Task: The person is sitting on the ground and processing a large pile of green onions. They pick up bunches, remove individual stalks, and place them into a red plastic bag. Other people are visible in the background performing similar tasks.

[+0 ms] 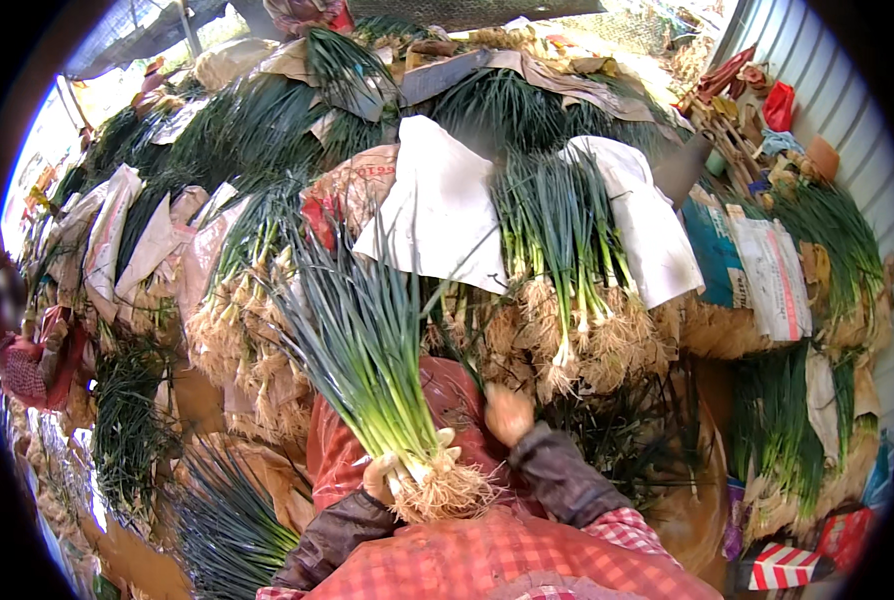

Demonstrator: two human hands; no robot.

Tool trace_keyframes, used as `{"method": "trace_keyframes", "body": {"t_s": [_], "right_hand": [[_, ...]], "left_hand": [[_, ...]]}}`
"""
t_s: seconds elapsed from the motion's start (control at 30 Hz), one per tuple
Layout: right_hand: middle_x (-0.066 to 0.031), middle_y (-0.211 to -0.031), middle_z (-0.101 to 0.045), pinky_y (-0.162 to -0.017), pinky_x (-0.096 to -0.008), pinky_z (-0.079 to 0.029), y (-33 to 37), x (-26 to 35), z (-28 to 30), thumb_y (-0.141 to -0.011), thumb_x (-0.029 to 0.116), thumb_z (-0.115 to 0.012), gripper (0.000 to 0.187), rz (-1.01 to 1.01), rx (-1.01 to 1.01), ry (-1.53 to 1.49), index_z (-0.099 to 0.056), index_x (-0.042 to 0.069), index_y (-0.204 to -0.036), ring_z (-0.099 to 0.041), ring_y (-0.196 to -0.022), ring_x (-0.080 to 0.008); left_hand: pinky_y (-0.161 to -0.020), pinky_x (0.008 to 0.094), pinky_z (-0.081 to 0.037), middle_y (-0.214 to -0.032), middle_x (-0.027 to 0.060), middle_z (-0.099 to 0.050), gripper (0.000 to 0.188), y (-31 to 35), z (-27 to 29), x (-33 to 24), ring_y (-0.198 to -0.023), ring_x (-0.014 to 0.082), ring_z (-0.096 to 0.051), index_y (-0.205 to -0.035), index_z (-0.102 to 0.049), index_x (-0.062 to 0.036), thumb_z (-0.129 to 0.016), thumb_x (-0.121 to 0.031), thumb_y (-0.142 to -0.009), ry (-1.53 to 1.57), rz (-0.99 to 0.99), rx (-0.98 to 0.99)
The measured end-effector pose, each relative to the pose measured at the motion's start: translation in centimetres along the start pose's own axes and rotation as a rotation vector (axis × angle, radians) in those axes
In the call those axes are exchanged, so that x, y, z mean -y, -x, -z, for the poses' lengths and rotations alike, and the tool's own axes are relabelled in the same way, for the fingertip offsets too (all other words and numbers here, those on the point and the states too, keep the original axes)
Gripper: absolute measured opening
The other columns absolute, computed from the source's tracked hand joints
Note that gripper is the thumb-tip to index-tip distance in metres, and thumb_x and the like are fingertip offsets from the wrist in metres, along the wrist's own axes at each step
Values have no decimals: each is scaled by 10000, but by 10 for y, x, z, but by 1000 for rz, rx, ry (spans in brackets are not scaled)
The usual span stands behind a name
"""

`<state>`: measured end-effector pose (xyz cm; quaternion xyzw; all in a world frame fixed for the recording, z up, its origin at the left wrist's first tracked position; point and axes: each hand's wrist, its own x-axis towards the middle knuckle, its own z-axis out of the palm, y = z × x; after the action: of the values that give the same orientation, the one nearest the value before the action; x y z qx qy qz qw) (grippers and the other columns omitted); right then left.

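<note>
A bunch of green onions lies slanted over my lap, its dark green leaves pointing away to the upper left and its tan roots close to my body. My left hand is closed around the white stem ends at the left side of the roots. To the right of the bunch, apart from its roots, my right hand is curled and slightly blurred. Whatever it may hold cannot be made out. Dark sleeve covers wrap my forearms, and a red checked apron covers my front.
Ahead, more green onions lie heaped with roots toward me, partly under white sacks. Loose onions lie at my lower left, others at the right. A corrugated metal wall bounds the right side; a red-and-white striped box sits lower right.
</note>
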<state>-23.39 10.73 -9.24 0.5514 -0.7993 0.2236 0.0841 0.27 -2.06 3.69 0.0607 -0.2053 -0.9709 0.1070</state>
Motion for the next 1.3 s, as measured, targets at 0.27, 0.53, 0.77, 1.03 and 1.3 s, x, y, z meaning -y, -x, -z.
{"method": "trace_keyframes", "body": {"t_s": [0.27, 0.53, 0.77, 1.03, 1.3], "right_hand": [[-117, -757, -597, -647, -439, -491, -23, 29, 157, -873, 287, -645, 273, -407, -165, -55, -642, 89, -1060, -569, -629, -251], [-129, -623, -547, -550, -448, -434, -70, 57, 134, -896, 246, -599, 254, -276, -211, -171, -588, 68, -715, -565, -589, -303], [-83, -834, -655, -698, -324, -479, -61, 85, 84, -981, 395, -524, 424, -580, 244, -1278, -638, -11, -1020, -606, -734, -181], [-116, -783, -678, -616, -354, -530, -64, 60, 80, -822, 93, -648, 189, 78, -56, -561, -662, -9, -982, -655, -650, -237], [-79, -715, -631, -585, -297, -507, -82, 80, 111, -964, 285, -581, 274, -669, 28, -1177, -652, 25, -919, -598, -592, -154]], "left_hand": [[-1083, 571, -369, -1168, 158, -603, 768, -3, -8, -1, -1111, 368, -597, -1428, -350, 51, -605, -367, -837, 49, 63, -50], [-1094, 585, -360, -1228, 220, -576, 664, 0, -4, 2, -1259, 399, -495, -1350, -455, 17, -560, -395, -840, -8, -48, -94], [-501, 230, -547, -904, 241, -695, 549, -3, 43, 2, -612, 187, -678, -1240, -526, 108, -519, -302, -875, -278, 41, -228], [-732, 360, -576, -1031, 257, -673, 530, -14, -30, 4, -813, 270, -685, -1232, -528, 105, -520, -274, -862, -61, -58, -298], [-660, 321, -579, -995, 241, -679, 564, -1, 12, 2, -784, 252, -694, -1276, -486, 100, -516, -281, -862, -91, 47, -194]]}}
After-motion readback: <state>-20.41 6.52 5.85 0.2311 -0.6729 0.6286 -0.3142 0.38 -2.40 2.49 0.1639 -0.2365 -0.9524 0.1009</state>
